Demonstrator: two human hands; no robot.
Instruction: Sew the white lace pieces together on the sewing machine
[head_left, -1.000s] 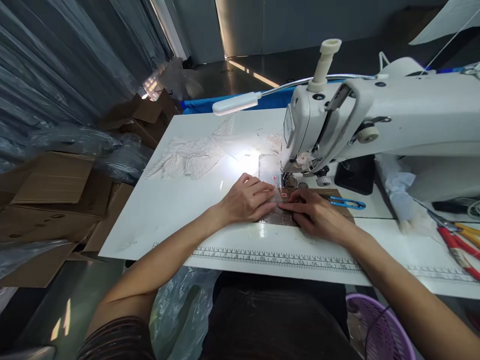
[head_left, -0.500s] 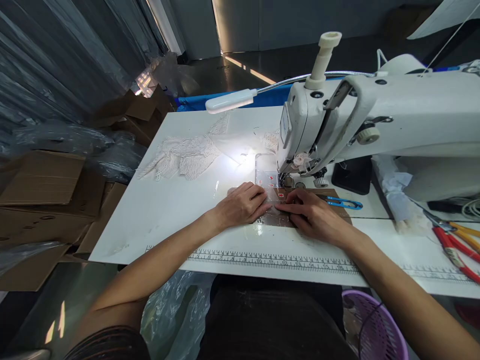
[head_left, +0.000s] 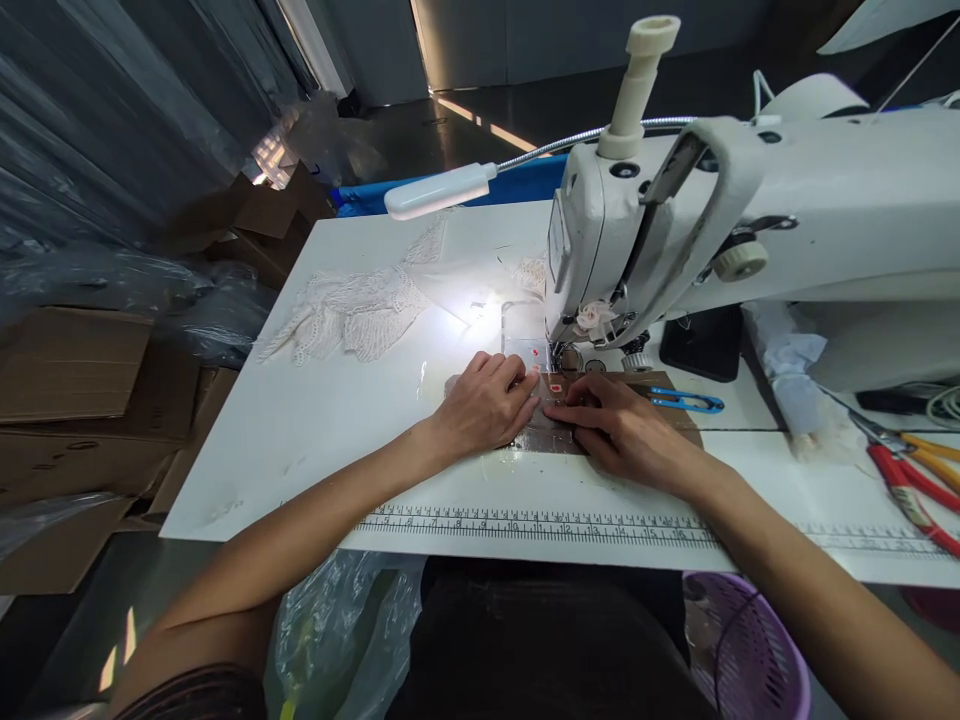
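Note:
My left hand lies palm down left of the sewing machine's needle area, its fingers curled and drawn together. Facing it, my right hand has the index finger reaching toward the left fingertips and the others bent. Both press near a clear, shiny sheet on the machine bed; whatever small piece is pinched there cannot be made out. Small red marks show between the hands. Blue thread snips lie just beyond my right hand, their tips partly hidden by it.
The white sewing machine stands at the right, with a lamp lighting the table. Crumpled white lace fabric lies at the back left. Red-handled pliers and a dark phone-like slab lie right. Cardboard boxes stand left.
The view has shifted slightly. My left fingers have edged closer to the needle area and cover more of the red marks. My right hand keeps nearly the same pose.

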